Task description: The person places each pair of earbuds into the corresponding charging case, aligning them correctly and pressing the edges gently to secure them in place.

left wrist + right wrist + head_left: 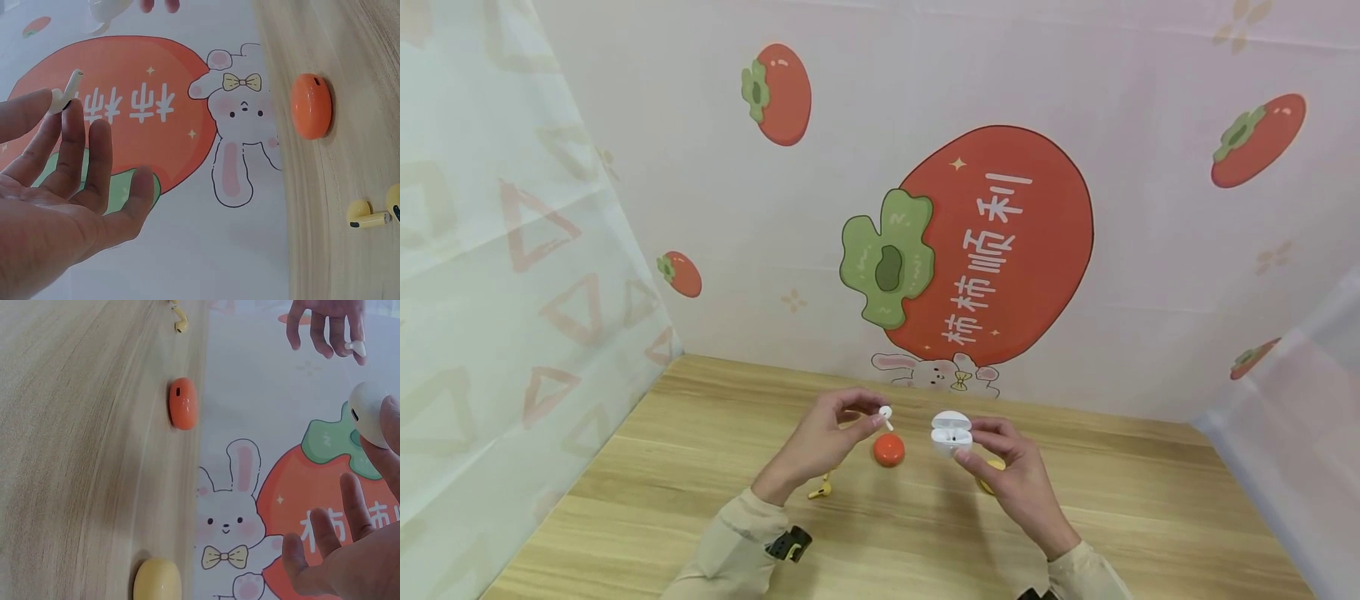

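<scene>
My left hand (820, 437) pinches a white earbud (886, 412) between thumb and index finger, its stem angled down in the head view. In the left wrist view the same earbud (67, 92) shows with the other fingers spread loosely below it. To the right, my right hand (1021, 479) grips a white earbud charging case (951, 442) with its lid flipped up. A small dark spot shows inside the case. Both hands are raised above the table, the earbud and the case a short gap apart. The right wrist view shows the case's rounded outside (369, 412) between thumb and fingers.
A closed orange case (889, 450) rests on the wooden table (700, 467) between the hands. Yellow earbuds (367, 215) lie near the left wrist. Partly hidden behind the right hand is a yellow case (157, 581). A printed backdrop (715, 183) stands along the table's rear edge.
</scene>
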Demonstrator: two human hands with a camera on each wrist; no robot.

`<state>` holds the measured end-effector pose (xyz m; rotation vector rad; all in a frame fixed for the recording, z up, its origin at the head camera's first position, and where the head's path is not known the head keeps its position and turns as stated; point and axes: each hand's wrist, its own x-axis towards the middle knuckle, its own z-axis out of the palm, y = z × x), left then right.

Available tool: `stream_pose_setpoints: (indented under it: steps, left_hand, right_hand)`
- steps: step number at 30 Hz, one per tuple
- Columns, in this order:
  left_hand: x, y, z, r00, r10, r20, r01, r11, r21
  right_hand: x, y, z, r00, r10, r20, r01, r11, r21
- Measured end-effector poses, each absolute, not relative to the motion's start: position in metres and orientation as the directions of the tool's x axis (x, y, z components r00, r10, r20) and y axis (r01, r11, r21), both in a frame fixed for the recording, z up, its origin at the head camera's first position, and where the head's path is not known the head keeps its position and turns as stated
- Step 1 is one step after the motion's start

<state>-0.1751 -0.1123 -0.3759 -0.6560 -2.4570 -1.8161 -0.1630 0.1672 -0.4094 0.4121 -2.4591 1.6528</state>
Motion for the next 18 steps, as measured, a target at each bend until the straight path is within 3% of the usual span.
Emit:
stream_pose_setpoints:
  steps: [18]
  left_hand:
    - [-0.1739,-0.1101,-0.3769,-0.883,0.371,0.287,0.373,0.184,0.91]
  right_hand:
    - [-0.1642,0.1673,-0.41,-0.945,-0.153,0.288,-0.324,0.347,-0.88]
